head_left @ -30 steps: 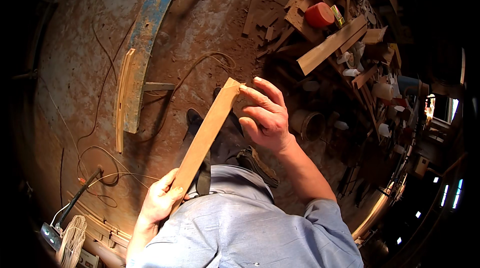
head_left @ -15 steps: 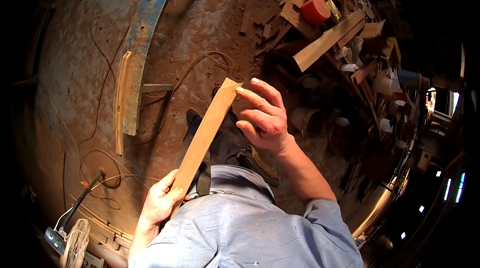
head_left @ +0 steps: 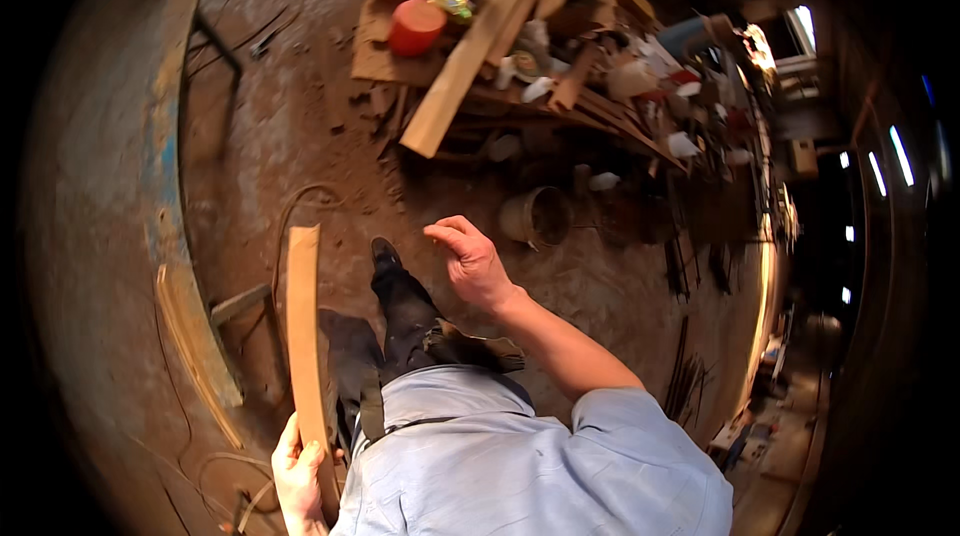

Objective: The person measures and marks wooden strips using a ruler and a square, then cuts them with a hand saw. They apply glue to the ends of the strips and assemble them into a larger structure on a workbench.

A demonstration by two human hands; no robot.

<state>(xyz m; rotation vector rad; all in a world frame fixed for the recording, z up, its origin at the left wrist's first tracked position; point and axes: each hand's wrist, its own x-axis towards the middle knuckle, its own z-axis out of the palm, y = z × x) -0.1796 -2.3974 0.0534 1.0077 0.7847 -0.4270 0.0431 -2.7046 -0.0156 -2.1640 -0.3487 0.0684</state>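
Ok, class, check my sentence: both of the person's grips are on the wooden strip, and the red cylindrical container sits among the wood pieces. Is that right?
Not quite: only the left grip is on the wooden strip; the head view shows the right grip apart from it. The red cylindrical container does sit among the wood pieces.

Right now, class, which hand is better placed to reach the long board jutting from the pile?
Probably the right hand: it is nearer the long board, with no wood visibly gripped, though it could hide something small. The left hand, farther off, grips the wooden strip.
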